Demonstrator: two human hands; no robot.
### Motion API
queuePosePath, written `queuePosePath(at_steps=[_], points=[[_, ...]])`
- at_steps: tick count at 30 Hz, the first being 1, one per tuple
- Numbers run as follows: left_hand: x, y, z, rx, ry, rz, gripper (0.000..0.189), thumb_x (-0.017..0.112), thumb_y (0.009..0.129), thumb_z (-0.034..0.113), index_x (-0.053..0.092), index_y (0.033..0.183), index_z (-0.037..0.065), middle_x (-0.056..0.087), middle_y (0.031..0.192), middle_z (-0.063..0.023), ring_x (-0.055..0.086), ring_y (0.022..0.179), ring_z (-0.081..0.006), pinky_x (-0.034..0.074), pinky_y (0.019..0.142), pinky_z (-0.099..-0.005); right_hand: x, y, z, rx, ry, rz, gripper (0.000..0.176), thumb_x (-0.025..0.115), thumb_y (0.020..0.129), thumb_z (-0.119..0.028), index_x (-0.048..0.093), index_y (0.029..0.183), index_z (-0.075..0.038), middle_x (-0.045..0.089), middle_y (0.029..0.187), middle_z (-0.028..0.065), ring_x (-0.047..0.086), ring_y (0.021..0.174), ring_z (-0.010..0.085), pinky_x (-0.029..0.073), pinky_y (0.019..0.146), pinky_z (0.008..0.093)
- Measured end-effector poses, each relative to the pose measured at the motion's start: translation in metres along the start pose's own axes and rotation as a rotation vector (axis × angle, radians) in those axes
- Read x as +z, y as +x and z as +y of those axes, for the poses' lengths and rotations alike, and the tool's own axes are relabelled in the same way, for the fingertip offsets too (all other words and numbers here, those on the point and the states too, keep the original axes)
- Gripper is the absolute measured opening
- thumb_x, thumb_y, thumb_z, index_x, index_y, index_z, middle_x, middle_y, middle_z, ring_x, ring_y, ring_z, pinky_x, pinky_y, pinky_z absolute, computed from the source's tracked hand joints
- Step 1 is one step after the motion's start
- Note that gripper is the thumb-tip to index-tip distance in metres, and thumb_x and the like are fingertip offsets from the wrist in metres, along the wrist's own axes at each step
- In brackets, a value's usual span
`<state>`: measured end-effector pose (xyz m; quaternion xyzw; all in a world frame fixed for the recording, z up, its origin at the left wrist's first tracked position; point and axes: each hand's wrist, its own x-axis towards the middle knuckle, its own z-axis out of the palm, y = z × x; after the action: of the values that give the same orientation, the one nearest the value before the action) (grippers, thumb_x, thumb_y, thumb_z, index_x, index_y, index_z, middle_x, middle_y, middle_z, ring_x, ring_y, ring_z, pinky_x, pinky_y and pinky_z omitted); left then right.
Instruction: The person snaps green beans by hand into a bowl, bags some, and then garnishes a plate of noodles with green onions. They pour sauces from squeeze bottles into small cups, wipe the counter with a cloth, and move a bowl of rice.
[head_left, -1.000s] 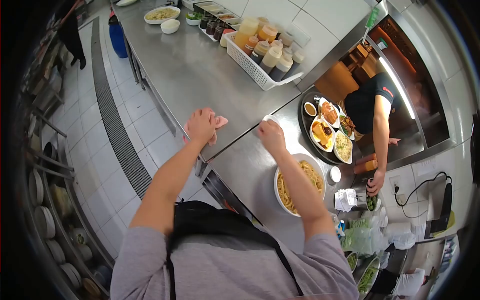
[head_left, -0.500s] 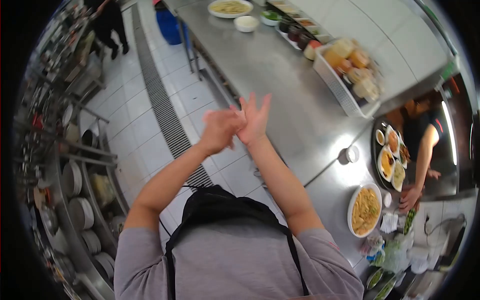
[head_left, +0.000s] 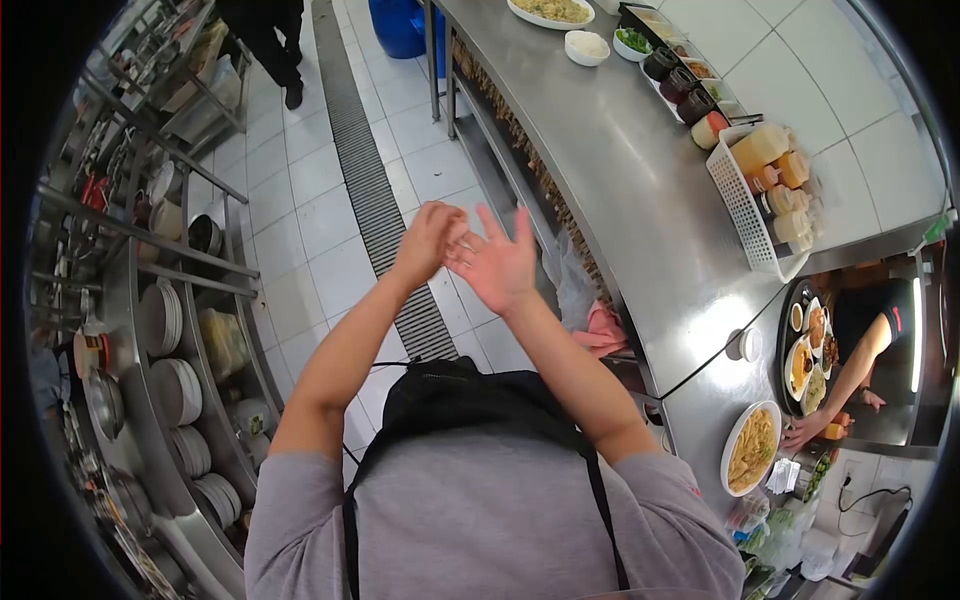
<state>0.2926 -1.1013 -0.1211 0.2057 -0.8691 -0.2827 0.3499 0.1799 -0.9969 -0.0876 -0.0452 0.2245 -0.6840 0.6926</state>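
Observation:
In the head view, my left hand (head_left: 430, 240) is raised over the floor drain, its fingers loosely curled and nothing visible in them. Close beside it, my right hand (head_left: 497, 265) is open with the palm showing and fingers spread. The right hand's lower fingers overlap the left fingertips in this view. Both hands are held in the air in front of a black apron (head_left: 470, 400), left of the steel counter (head_left: 620, 200). Pink cloth (head_left: 600, 332) and a clear plastic bag (head_left: 568, 285) hang near the counter's lower side, right of my right hand.
A white basket of sauce bottles (head_left: 735, 190) stands on the counter. Nearer are a noodle dish (head_left: 752, 450) and a small white cup (head_left: 745, 345). A co-worker's hand (head_left: 803, 430) reaches through the hatch beside a black platter (head_left: 790, 345). Stacked plates (head_left: 178, 392) fill shelves at left.
My hands have moved apart from a blurred, overlapping clasp, the left shifting away from the right palm. The view has turned left, so the counter sits further right. The co-worker's hand stays near the platter.

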Motion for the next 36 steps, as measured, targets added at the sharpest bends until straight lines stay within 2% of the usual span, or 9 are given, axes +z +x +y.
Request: queuePosePath(at_steps=[8,14,18,19,20,24,27,31,36], points=[[0.025,0.016,0.026,-0.978,-1.342,-0.096,0.027,0.045,0.090,0.022,0.048,0.113,0.008,0.057,0.096,-0.0079,0.059,0.080,-0.0176,0.051,0.065,-0.0305,0.005,-0.034,-0.034,-0.237,0.027,-0.184,0.074,0.028,0.082,-0.067,0.017,0.140,-0.022,0.034,0.136,0.0174,0.037,0.123,0.0321,0.035,0.097,0.0501],[0.056,0.033,-0.015,-0.767,-1.316,-0.105,0.025,0.044,0.088,0.016,0.049,0.108,0.003,0.058,0.094,-0.0099,0.059,0.083,-0.0192,0.050,0.066,-0.0303,-0.108,-0.091,-0.029,-0.492,-2.000,0.132,0.026,0.057,0.081,-0.030,0.064,0.086,-0.005,0.063,0.084,0.0148,0.059,0.084,0.0304,0.044,0.080,0.0370],[0.062,0.066,0.025,-0.739,-1.013,-0.124,0.023,0.039,0.091,0.015,0.049,0.107,0.003,0.056,0.094,-0.0095,0.058,0.082,-0.0169,0.049,0.067,-0.0299,-0.102,-0.192,-0.098,-0.780,-1.466,0.998,0.021,0.054,0.082,-0.025,0.058,0.086,-0.005,0.058,0.065,0.0162,0.059,0.068,0.0323,0.047,0.061,0.0395],[0.068,0.076,0.029,-0.687,-1.003,-0.137,0.023,0.038,0.092,0.016,0.049,0.107,0.003,0.056,0.093,-0.0091,0.058,0.082,-0.0158,0.049,0.066,-0.0289,-0.137,-0.219,-0.136,-1.058,-2.234,1.200,0.024,0.054,0.083,-0.022,0.054,0.100,-0.005,0.059,0.067,0.0163,0.059,0.064,0.0355,0.046,0.053,0.0419],[0.081,0.087,0.029,-0.625,-0.925,-0.159,0.021,0.039,0.092,0.015,0.049,0.106,0.003,0.055,0.093,-0.0084,0.057,0.078,-0.0139,0.049,0.064,-0.0262,-0.110,-0.239,-0.171,-0.623,-1.665,1.615,0.027,0.054,0.082,-0.020,0.052,0.103,-0.003,0.058,0.076,0.0177,0.058,0.067,0.0367,0.046,0.056,0.0434],[0.121,0.143,0.053,-0.437,-0.869,-0.211,0.018,0.044,0.090,0.008,0.048,0.105,0.001,0.052,0.097,-0.0086,0.054,0.085,-0.0168,0.046,0.073,-0.0277,-0.195,-0.316,-0.243,-0.654,-2.292,2.082,0.034,0.062,0.077,-0.021,0.054,0.104,-0.004,0.060,0.084,0.0177,0.059,0.074,0.0353,0.049,0.067,0.0413],[0.154,0.184,0.043,0.008,-0.394,-0.072,0.020,0.045,0.087,0.004,0.048,0.105,0.000,0.052,0.097,-0.0120,0.052,0.093,-0.0235,0.044,0.077,-0.0301,-0.248,-0.319,-0.254,-0.321,-2.039,1.897,0.026,0.064,0.072,-0.017,0.062,0.094,-0.003,0.061,0.086,0.0157,0.058,0.084,0.0335,0.048,0.076,0.0397],[0.212,0.207,-0.011,0.319,0.128,-0.164,0.023,0.047,0.085,0.012,0.046,0.107,0.004,0.053,0.107,-0.0168,0.055,0.086,-0.0279,0.047,0.070,-0.0415,-0.220,-0.258,-0.246,-0.741,-1.998,1.784,0.019,0.063,0.070,-0.017,0.065,0.087,-0.008,0.063,0.085,0.0096,0.057,0.085,0.0318,0.049,0.070,0.0420],[0.225,0.237,0.071,0.236,0.381,-0.303,0.047,0.061,0.073,0.023,0.049,0.116,0.012,0.033,0.132,-0.0169,0.023,0.127,-0.0361,0.013,0.102,-0.0586,-0.197,-0.150,-0.258,-0.846,-2.045,1.385,0.024,0.063,0.072,-0.019,0.065,0.096,-0.015,0.060,0.104,0.0050,0.046,0.109,0.0301,0.034,0.092,0.0508]])
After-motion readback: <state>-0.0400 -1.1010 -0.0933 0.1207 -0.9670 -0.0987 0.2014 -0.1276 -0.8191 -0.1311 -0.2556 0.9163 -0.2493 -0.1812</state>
